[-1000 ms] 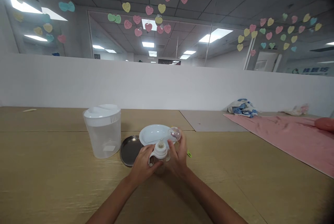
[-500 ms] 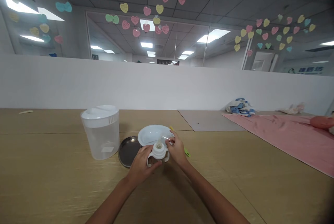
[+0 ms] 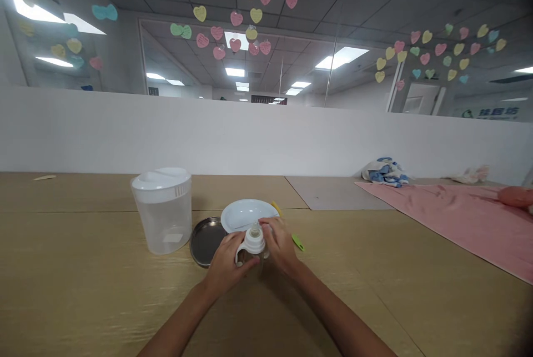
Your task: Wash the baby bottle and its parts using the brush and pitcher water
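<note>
Low over the table, I hold a baby bottle (image 3: 254,241) upright; it has a white collar, side handles and a clear nipple on top. My left hand (image 3: 228,261) is closed round its left side, with the thumb across the front. At the nipple, the bent fingers of my right hand (image 3: 280,243) are drawn together and hide the right handle. What they pinch is too small to make out; a thin pale line shows just above them. Right behind the bottle is a white bowl (image 3: 245,207), partly covered by my hands.
Left of my hands lies a round dark metal pan (image 3: 204,241), beside a lidded translucent bucket (image 3: 163,218). A yellow and green handled item (image 3: 298,242) pokes out past my right hand. At right are a pink cloth (image 3: 453,218) and a crumpled blue-white cloth (image 3: 385,172).
My right hand has come in closer to the nipple and now covers the right handle. The thin clear piece seen in its fingers before is mostly hidden. My left hand keeps its hold.
</note>
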The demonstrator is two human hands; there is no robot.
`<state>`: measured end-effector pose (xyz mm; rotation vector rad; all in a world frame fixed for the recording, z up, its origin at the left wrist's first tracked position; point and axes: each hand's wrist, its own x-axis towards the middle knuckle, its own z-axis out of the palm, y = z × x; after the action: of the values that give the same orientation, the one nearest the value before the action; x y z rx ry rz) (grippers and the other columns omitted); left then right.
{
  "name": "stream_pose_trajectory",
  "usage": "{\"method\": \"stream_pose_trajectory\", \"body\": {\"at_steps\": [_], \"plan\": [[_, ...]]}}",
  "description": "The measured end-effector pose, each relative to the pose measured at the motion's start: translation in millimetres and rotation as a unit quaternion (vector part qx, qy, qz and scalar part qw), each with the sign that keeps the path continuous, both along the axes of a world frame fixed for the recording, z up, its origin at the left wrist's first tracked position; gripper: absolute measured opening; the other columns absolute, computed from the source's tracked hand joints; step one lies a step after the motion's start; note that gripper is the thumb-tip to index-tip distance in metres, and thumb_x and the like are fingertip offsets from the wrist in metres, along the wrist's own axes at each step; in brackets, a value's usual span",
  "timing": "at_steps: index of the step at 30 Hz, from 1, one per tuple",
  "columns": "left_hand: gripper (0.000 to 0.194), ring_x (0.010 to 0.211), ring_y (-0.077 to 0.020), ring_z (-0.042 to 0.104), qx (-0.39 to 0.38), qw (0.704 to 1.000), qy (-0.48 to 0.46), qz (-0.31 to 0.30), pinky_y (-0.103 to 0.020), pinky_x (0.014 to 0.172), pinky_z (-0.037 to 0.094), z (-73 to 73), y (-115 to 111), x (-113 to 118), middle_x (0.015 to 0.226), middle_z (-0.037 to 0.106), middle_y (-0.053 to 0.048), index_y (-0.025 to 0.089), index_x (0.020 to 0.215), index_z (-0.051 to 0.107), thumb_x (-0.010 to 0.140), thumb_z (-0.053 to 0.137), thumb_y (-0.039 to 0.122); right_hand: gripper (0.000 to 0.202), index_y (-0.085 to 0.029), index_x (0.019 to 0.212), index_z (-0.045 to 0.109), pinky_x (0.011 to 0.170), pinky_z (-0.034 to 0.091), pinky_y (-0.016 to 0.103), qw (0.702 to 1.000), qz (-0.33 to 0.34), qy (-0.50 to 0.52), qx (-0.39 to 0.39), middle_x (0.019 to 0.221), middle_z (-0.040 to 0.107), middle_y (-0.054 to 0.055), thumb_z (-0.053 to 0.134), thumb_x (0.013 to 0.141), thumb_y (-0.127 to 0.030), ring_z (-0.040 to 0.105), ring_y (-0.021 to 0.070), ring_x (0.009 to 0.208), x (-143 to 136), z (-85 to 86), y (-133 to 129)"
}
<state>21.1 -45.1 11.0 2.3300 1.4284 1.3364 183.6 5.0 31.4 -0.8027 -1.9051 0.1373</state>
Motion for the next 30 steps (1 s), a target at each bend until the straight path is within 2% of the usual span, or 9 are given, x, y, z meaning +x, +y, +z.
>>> {"method": "stream_pose_trajectory", "body": {"at_steps": [3, 5, 8, 12, 16, 19, 23, 27, 30], "plan": [[0.045, 0.102, -0.0247, 0.056, -0.022, 0.999, -0.04, 0.006, -0.039, 0.088, 0.045, 1.1, 0, 1, 0.11, 0.061, -0.01, 0.018, 0.11, 0.057, 0.07, 0.063, 0.039, 0.029, -0.017, 0.088, 0.058, 0.073, 0.04, 0.033, 0.997, 0.052, -0.044, 0.017, 0.083, 0.06, 0.007, 0.053, 0.077, -0.044, 0.052, 0.0206, 0.079, -5, 3.0, -10], [0.042, 0.1, -0.0245, 0.057, -0.04, 0.998, -0.057, 0.009, -0.039, 0.088, 0.045, 2.6, 0, 2, 0.108, 0.062, -0.01, 0.019, 0.107, 0.06, 0.069, 0.064, 0.037, 0.032, -0.016, 0.086, 0.057, 0.07, 0.04, 0.032, 0.998, 0.055, -0.03, -0.009, 0.081, 0.058, 0.006, 0.06, 0.072, -0.045, 0.051, 0.0201, 0.077, -7, 4.3, -12], [0.044, 0.101, -0.0251, 0.056, -0.058, 0.996, -0.071, 0.014, -0.04, 0.088, 0.045, 4.0, 0, 2, 0.107, 0.063, -0.008, 0.021, 0.105, 0.061, 0.065, 0.068, 0.038, 0.029, -0.017, 0.087, 0.058, 0.069, 0.041, 0.029, 0.992, 0.107, 0.004, -0.071, 0.08, 0.058, 0.004, 0.059, 0.073, -0.043, 0.052, 0.0178, 0.076, -5, 7.1, -11], [0.049, 0.103, -0.025, 0.056, -0.073, 0.993, -0.092, 0.005, -0.04, 0.089, 0.044, 3.8, 1, 1, 0.11, 0.062, -0.007, 0.022, 0.108, 0.061, 0.063, 0.071, 0.039, 0.029, -0.019, 0.093, 0.063, 0.076, 0.042, 0.03, 0.972, 0.201, 0.036, -0.12, 0.083, 0.06, 0.002, 0.059, 0.075, -0.042, 0.055, 0.0181, 0.08, 3, 10.6, -7], [0.052, 0.103, -0.0259, 0.056, -0.069, 0.991, -0.117, 0.002, -0.042, 0.09, 0.044, 5.3, 2, -1, 0.111, 0.063, -0.008, 0.02, 0.109, 0.061, 0.062, 0.071, 0.041, 0.039, -0.021, 0.11, 0.06, 0.088, 0.04, 0.038, 0.953, 0.241, 0.086, -0.16, 0.103, 0.063, 0.006, 0.058, 0.074, -0.035, 0.055, 0.0233, 0.098, 10, 8.3, 1], [0.052, 0.101, -0.0259, 0.057, -0.064, 0.989, -0.132, -0.011, -0.042, 0.09, 0.044, 5.5, 2, -2, 0.11, 0.063, -0.01, 0.019, 0.109, 0.061, 0.063, 0.071, 0.043, 0.048, -0.022, 0.122, 0.051, 0.095, 0.037, 0.041, 0.946, 0.23, 0.137, -0.185, 0.117, 0.059, 0.007, 0.053, 0.074, -0.028, 0.051, 0.0239, 0.11, 12, 2.8, 11], [0.058, 0.105, -0.0266, 0.055, -0.062, 0.991, -0.12, -0.01, -0.044, 0.092, 0.042, 0.9, 3, -1, 0.113, 0.062, -0.009, 0.022, 0.113, 0.059, 0.061, 0.072, 0.044, 0.04, -0.02, 0.119, 0.052, 0.094, 0.039, 0.04, 0.962, 0.163, 0.169, -0.143, 0.115, 0.059, 0.009, 0.046, 0.081, -0.031, 0.053, 0.0223, 0.106, 12, -2.7, 13], [0.056, 0.108, -0.0263, 0.053, -0.077, 0.99, -0.12, -0.004, -0.043, 0.094, 0.041, -1.8, 3, 0, 0.116, 0.06, -0.008, 0.023, 0.115, 0.057, 0.064, 0.07, 0.041, 0.049, -0.018, 0.125, 0.045, 0.095, 0.038, 0.039, 0.984, 0.163, 0.061, -0.05, 0.118, 0.056, 0.011, 0.05, 0.081, -0.038, 0.05, 0.0237, 0.11, 7, -2.7, 1], [0.055, 0.108, -0.026, 0.052, -0.094, 0.988, -0.122, -0.006, -0.042, 0.094, 0.041, -0.1, 2, 0, 0.117, 0.059, -0.008, 0.022, 0.115, 0.057, 0.066, 0.068, 0.043, 0.057, -0.017, 0.131, 0.038, 0.096, 0.037, 0.039, 0.988, 0.151, 0.007, -0.022, 0.121, 0.053, 0.011, 0.052, 0.08, -0.04, 0.049, 0.0243, 0.111, 9, -4.5, 1]]}}
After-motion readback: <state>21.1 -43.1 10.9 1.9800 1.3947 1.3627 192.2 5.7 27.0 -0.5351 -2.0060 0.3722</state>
